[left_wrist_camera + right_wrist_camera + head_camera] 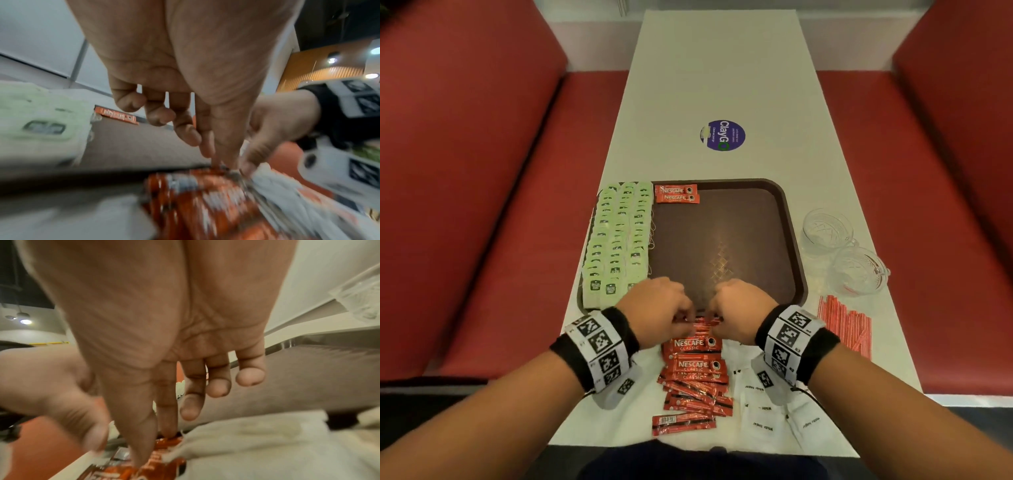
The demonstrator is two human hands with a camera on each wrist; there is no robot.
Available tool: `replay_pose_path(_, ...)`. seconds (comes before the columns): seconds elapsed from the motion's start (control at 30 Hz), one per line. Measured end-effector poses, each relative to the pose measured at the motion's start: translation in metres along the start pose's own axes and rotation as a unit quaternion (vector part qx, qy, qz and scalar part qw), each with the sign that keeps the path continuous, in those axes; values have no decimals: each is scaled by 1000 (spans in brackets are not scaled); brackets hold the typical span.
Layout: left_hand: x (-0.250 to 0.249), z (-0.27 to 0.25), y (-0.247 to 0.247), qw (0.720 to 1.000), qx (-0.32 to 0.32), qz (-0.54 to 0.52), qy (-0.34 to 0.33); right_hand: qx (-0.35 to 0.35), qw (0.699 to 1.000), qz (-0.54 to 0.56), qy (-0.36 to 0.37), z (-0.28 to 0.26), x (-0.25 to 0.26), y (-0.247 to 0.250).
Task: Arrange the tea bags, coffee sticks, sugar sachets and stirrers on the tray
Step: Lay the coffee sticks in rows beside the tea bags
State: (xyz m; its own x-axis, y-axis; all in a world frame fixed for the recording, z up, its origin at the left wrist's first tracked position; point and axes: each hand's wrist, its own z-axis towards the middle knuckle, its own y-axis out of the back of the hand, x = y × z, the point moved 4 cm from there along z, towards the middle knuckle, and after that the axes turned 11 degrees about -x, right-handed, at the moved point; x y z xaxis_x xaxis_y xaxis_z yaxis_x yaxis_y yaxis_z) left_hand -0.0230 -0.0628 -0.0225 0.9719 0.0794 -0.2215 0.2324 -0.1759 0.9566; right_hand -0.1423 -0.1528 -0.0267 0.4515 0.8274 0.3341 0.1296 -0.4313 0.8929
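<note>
A brown tray [722, 240] holds three columns of green tea bags [616, 240] on its left side and two red coffee sticks [677, 194] at its far edge. A pile of red coffee sticks [695, 366] lies on the table in front of the tray. My left hand [681, 318] and right hand [714, 317] meet at the pile's far end, by the tray's near rim. In the wrist views the left hand [222, 164] and the right hand [156, 449] each pinch a coffee stick [164, 443] between thumb and index finger. White sugar sachets [763, 418] lie to the right of the pile, and red-striped stirrers [846, 322] further right.
Two clear glass cups [825, 229] [859, 270] stand on the white table right of the tray. A round purple sticker [722, 135] sits further back. Red bench seats [482, 205] flank the table on both sides.
</note>
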Motion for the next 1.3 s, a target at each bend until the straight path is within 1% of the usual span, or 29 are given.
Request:
replay_pose_path(0.1,-9,-17,-20,998,18,55,-9,12,1000,-14,-11,-3,4,-7)
replay_pose_path(0.2,-12,-24,-24,998,-4,57,2,12,1000,-12,-23,-5,6,-11)
replay_pose_path(0.27,-11,-26,-22,999,-22,46,16,13,1000,-12,-14,-6,10,-11)
replay_pose_path(0.43,-8,-29,-8,996,-79,-13,45,3,1000,-3,20,-10,25,-6)
replay_pose_path(0.6,-2,-31,10,986,-122,-85,70,-9,998,56,0,-10,25,1)
replay_pose_path(0.73,3,-32,21,981,-130,-121,71,-12,995,95,-19,-9,21,9)
replay_pose_path(0.8,7,-33,23,971,-136,-173,90,-15,994,106,-24,-9,19,11)
replay_pose_path(0.87,13,-33,23,955,-152,-229,113,-19,993,114,-28,-8,16,13)
replay_pose_path(0.93,19,-32,22,944,-161,-255,130,-31,990,136,-32,-7,12,15)
replay_pose_path(1.0,25,-29,23,941,-162,-261,141,-53,984,166,-36,-6,6,18)
replay_pose_path(1.1,31,-23,26,944,-158,-252,142,-90,976,197,-24,-3,-1,21)
replay_pose_path(1.2,32,-14,30,959,-142,-219,111,-111,974,196,-8,4,-5,25)
replay_pose_path(1.3,37,4,38,969,-129,-193,85,-143,970,194,-20,11,-10,31)
